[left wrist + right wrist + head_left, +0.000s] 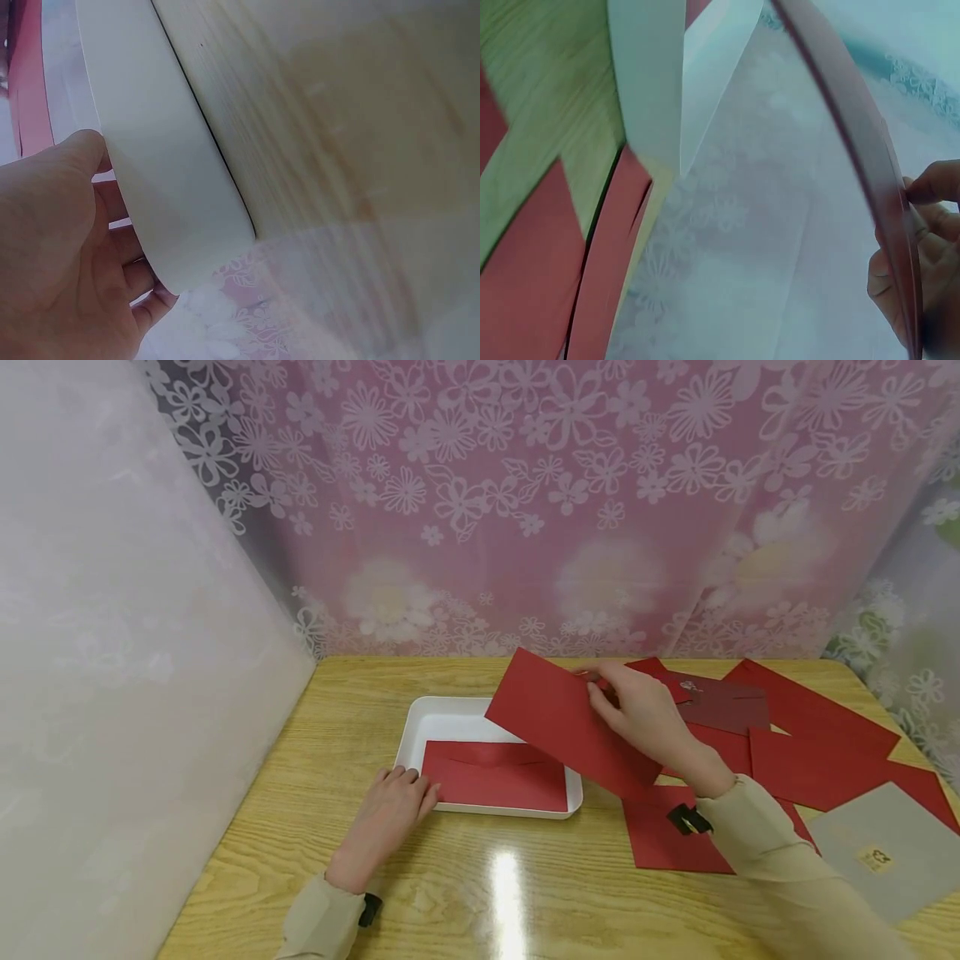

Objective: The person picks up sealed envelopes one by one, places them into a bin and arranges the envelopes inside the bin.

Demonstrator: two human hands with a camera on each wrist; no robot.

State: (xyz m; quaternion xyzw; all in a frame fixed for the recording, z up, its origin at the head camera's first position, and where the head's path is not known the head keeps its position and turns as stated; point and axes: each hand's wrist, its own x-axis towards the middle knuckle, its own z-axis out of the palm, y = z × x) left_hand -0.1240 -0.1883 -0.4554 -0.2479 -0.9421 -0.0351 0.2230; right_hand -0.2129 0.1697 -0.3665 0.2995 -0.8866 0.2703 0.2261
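Currently, in the head view, the right hand pinches a red envelope that hangs tilted over the right part of the white tray, while the left hand bends its fingers over the rim at the tray's near left corner. Another red envelope lies flat inside the tray. Should the person's pinch loosen, the tilted piece would probably slide off beyond the tray's right edge, onto the loose red, maroon and grey envelopes there; lowered at this slant, it might catch on the tray's rim. The right hand hides part of the held sheet and of the pile beyond the tray's right side, where overlapping makes a count unsure. In the left wrist view, the left fingertips vanish behind the tray's wall, so how firmly they grip cannot be told; a hard pull there could shift the tray. In the right wrist view, the held envelope shows nearly edge-on and bowed, so squeezing harder might crease it; some fingers are hidden behind it, and its far end is cut off.
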